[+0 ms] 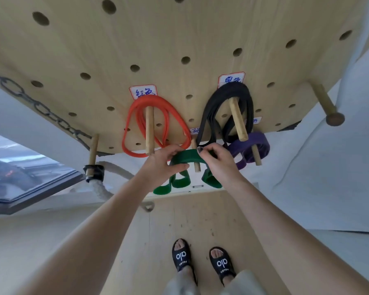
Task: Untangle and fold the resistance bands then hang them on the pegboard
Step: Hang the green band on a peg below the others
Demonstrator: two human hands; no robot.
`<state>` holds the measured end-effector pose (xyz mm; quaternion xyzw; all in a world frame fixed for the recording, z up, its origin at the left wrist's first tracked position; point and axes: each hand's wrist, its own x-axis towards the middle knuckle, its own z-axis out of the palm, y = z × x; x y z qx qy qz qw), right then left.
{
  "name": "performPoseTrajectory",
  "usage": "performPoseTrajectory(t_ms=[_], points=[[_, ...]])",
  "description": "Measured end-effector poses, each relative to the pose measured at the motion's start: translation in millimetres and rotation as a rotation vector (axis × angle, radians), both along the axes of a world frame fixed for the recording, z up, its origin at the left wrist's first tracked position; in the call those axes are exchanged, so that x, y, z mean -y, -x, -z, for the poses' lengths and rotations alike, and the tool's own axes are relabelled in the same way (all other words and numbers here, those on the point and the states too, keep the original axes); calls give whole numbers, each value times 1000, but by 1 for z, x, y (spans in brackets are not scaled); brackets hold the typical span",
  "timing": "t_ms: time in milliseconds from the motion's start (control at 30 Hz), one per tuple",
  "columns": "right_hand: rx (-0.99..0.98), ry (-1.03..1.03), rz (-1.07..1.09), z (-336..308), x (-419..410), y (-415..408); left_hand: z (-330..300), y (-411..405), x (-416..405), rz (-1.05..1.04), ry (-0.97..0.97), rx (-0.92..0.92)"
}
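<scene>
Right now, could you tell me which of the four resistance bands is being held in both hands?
The green band: the left hand and right hand grip it at its peg. The red band, black band and purple band hang untouched.

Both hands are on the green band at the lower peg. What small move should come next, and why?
Probably release: let both hands, left and right, ease off the folded green resistance band. It already appears draped over the short wooden peg, loops hanging below, like the red band, black band and purple band already on theirs.
</scene>
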<state>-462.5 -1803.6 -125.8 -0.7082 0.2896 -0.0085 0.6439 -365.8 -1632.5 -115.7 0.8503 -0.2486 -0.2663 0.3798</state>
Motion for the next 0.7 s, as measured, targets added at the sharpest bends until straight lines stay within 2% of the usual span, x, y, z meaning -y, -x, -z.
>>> performPoseTrajectory(t_ms=[333, 700], points=[[25, -128, 125, 10, 3, -15, 6, -13, 9, -14, 57, -39], [103, 80, -20, 19, 4, 18, 0, -14, 9, 41, 89, -73]])
